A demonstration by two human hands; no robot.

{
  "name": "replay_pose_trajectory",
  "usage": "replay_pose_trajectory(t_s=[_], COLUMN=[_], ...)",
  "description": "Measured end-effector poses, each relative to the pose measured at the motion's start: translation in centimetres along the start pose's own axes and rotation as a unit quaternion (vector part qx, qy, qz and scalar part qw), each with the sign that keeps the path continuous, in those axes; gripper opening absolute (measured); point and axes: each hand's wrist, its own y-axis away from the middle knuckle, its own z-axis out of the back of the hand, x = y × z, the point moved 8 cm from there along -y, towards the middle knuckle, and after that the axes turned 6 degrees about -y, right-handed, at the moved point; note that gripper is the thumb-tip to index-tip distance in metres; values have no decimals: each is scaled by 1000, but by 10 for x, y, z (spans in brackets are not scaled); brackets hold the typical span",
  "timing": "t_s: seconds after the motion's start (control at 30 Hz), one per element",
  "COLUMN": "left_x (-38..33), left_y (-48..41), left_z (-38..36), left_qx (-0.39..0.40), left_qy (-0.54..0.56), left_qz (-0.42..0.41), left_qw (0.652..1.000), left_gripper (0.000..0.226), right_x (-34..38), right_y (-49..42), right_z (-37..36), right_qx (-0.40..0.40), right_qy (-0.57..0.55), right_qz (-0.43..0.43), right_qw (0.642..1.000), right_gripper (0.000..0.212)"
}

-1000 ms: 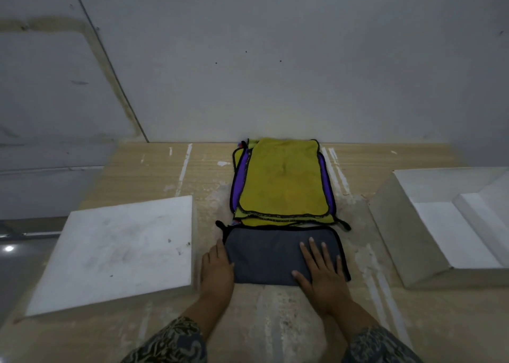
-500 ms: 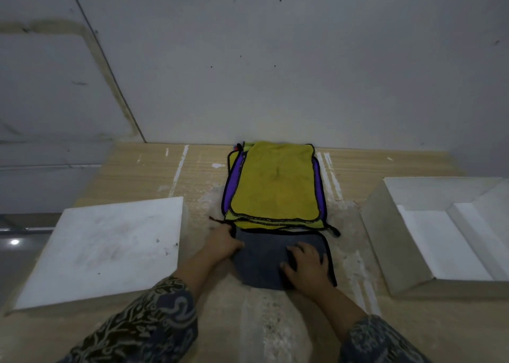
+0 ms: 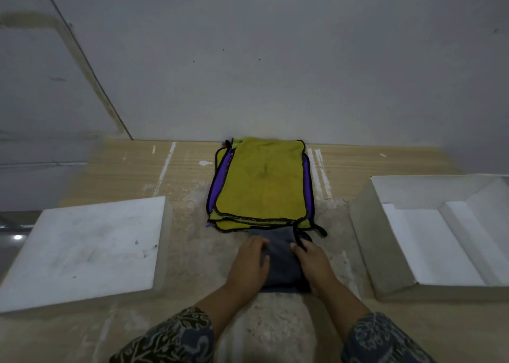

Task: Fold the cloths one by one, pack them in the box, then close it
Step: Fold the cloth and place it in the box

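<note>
Head view: folded grey cloth [image 3: 281,266] between left hand [image 3: 249,263] and right hand [image 3: 312,262].

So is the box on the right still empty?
Yes, empty: the box shows only its bare white floor, and the grey cloth lies outside it on the table.

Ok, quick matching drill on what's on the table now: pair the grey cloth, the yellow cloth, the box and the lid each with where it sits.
Things:
1. grey cloth
2. yellow cloth
3. box
4. lid

Places:
A. on the person's left side of the table, flat
B. on top of the pile near the wall
C. between both hands, at the near end of the pile
D. on the person's right side of the table, open

Pairs: 1-C, 2-B, 3-D, 4-A
</note>
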Motion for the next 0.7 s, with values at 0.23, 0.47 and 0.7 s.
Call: replay_pose_trajectory(t_s=[0.23,0.47,0.7], left_x=[4,2,31], left_y=[11,9,3], left_z=[-74,-66,-24], left_qx=[169,145,-76], left_qy=[-222,-179,60], left_qz=[-97,-87,139], left_qw=[955,969,986], left_gripper=[63,66,48], right_x=[-15,-4,-47], right_y=[9,25,17], right_z=[40,32,6], right_qx=[-98,-106,34], right_qy=[228,418,532], right_qz=[100,230,148], right_qw=[964,872,833], right_gripper=[11,49,59])
